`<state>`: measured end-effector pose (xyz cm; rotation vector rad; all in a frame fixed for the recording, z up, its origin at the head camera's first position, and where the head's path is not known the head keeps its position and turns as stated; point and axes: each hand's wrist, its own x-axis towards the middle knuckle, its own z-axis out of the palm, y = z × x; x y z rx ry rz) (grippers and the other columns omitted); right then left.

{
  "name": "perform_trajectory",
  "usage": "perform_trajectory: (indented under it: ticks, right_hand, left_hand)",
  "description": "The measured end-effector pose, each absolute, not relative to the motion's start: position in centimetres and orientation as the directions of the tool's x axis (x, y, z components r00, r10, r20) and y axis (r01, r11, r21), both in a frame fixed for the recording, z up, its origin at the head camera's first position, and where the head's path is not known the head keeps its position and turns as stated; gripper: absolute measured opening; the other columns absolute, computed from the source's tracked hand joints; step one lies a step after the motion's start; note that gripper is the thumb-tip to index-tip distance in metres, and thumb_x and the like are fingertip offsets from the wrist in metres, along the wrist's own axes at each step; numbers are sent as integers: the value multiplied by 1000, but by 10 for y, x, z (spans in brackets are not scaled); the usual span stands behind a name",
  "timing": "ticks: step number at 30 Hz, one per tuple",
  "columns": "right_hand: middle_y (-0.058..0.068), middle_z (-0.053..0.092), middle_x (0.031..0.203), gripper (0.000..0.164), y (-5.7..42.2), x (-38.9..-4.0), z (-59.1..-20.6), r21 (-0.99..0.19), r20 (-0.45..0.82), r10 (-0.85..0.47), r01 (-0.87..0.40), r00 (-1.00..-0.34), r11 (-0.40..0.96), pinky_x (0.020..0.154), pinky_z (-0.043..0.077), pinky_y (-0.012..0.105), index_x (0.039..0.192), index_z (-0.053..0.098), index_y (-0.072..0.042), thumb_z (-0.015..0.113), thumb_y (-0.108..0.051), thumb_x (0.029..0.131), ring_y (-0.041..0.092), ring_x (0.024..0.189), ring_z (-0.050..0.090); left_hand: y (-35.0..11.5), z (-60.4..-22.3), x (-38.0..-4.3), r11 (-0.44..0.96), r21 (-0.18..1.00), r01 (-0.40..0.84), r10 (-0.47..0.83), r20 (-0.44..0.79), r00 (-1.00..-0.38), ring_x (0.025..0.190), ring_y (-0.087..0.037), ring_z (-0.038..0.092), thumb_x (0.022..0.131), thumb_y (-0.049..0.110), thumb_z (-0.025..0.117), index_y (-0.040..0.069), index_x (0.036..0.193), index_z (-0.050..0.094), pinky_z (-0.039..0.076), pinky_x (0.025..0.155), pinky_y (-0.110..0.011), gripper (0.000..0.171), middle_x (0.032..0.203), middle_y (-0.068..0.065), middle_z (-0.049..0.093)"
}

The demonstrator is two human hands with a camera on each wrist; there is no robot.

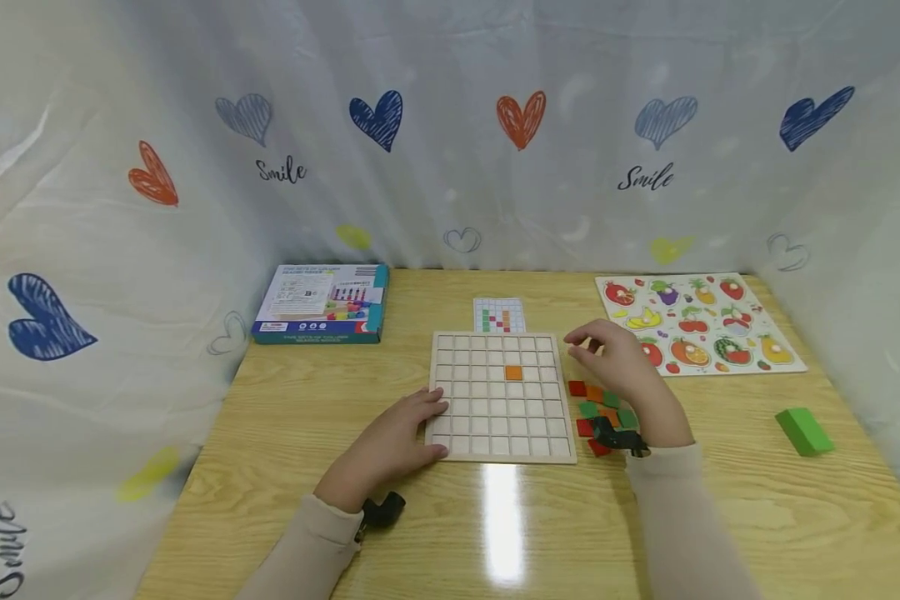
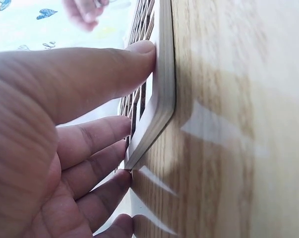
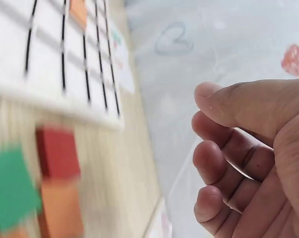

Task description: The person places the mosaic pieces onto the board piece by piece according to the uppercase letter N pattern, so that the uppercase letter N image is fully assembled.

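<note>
A wooden grid board (image 1: pixel 501 425) lies on the table, with a single orange tile (image 1: pixel 513 373) in one of its upper cells. My left hand (image 1: pixel 393 437) rests at the board's left edge, thumb and fingertips touching its rim with the fingers fairly straight. Beyond the board's upper right corner, my right hand (image 1: pixel 617 358) hovers with fingers loosely bent and nothing between them. In the right wrist view its thumb (image 3: pixel 209 94) sits close to the index fingertip. Red, orange and green tiles (image 1: pixel 588 409) lie loose beside the board's right edge, partly hidden by the right wrist camera.
A small pattern card (image 1: pixel 498 304) with coloured squares lies just behind the board. At the back left is a blue toy box (image 1: pixel 318 304). A fruit puzzle board (image 1: pixel 701 325) lies at the back right, with a green block (image 1: pixel 805 431) nearer the right edge.
</note>
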<state>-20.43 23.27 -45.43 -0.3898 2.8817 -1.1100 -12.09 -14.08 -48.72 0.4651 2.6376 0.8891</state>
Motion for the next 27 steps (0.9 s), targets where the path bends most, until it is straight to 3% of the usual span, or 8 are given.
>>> perform_trajectory:
  ticks: [5, 12, 21, 27]
  right_hand:
    - [15, 72, 117, 22, 260, -189, -464, -628, 3, -242, -190, -970, 755, 73, 52, 35, 125, 78, -3, 72, -13, 106, 26, 94, 59]
    - [14, 73, 120, 21, 274, -173, -477, -587, -58, -260, -178, -964, 790, 89, 56, 45, 120, 80, -5, 78, -16, 101, 27, 100, 62]
    - [11, 72, 112, 25, 278, -168, -483, -581, -66, -267, -181, -961, 794, 79, 49, 34, 120, 80, -4, 82, -17, 99, 23, 91, 54]
    - [13, 71, 113, 24, 274, -168, -485, -573, -57, -266, -187, -962, 798, 79, 49, 37, 118, 80, -3, 82, -16, 99, 23, 90, 53]
  left_hand:
    - [-143, -486, -120, 758, 622, 196, 394, -196, -898, 166, -28, 33, 97, 28, 85, 12, 159, 59, 35, 133, -54, 69, 173, -2, 45]
    - [-144, -485, -120, 758, 624, 191, 388, -194, -901, 166, -28, 33, 97, 28, 85, 12, 158, 59, 35, 133, -55, 69, 173, -2, 45]
    - [-142, -487, -122, 755, 626, 195, 397, -200, -896, 166, -29, 32, 97, 28, 85, 11, 159, 58, 34, 133, -54, 69, 174, -2, 44]
    - [-141, -488, -122, 745, 637, 198, 403, -193, -895, 166, -30, 33, 96, 26, 86, 10, 158, 59, 34, 133, -55, 69, 173, -3, 45]
